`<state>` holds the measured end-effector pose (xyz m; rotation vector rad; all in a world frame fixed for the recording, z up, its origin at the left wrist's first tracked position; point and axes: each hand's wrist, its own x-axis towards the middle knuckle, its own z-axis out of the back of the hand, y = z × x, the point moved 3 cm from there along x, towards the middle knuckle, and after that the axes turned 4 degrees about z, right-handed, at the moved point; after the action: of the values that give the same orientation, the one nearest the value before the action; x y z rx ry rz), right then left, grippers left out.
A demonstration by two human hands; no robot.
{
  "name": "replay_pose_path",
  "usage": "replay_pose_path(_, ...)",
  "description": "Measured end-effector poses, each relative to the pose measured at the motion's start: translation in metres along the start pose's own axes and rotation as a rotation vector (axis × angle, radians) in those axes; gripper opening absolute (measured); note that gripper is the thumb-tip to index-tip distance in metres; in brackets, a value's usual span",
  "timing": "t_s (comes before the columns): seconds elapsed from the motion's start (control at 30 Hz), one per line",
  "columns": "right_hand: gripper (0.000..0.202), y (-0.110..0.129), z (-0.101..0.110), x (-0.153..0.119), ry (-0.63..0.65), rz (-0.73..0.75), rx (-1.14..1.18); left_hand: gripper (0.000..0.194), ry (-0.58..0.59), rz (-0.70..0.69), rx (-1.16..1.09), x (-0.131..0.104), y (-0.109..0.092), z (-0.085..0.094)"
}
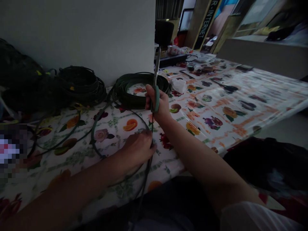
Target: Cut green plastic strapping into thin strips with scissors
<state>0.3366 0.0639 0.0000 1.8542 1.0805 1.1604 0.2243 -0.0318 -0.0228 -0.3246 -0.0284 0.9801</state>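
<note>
L hand (138, 144)'s pinched on dark strand (147, 166) nr tabletop (173, 160)'s front edge, R hand (160, 104)'s curled round scissors (156, 75), prob strand-handling rn, next move needs 'em kept clear imo.

The scene is dim, darkest at the left, where the dark coil (81, 80) sinks into murky shadow. Brighter light falls over the upper right, laying a washed-out sheen across the glossy worktop (255, 102); the scissors (157, 72) catch a pale gleam. Softness smears the left hand (138, 144) and the background lettering (205, 24). Wide-angle stretching pulls at the edges, and coarse pixelation covers a patch at the far left.
</note>
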Motion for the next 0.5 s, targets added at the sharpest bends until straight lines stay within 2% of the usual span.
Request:
replay_pose_path(0.17, 0.035, 0.000, 0.001, 0.000, 0.022, 0.050, -0.065, 0.004, 0.008, 0.009, -0.045, -0.001, 0.002, 0.002)
replay_pose_path(0.27, 0.037, 0.002, 0.005, 0.005, -0.008, 0.082, -0.064, 0.013, -0.053, 0.057, -0.147, -0.004, 0.017, 0.013)
replay_pose_path(0.37, 0.039, 0.004, 0.013, 0.013, -0.104, 0.062, -0.003, 0.016, -0.077, 0.152, -0.461, -0.011, 0.040, 0.031)
replay_pose_path(0.43, 0.038, 0.005, 0.018, 0.017, -0.176, 0.054, 0.057, 0.016, -0.012, 0.222, -0.749, -0.017, 0.055, 0.042)
replay_pose_path(0.5, 0.037, 0.007, 0.022, 0.021, -0.238, 0.064, 0.110, 0.018, 0.023, 0.242, -0.942, -0.024, 0.066, 0.055)
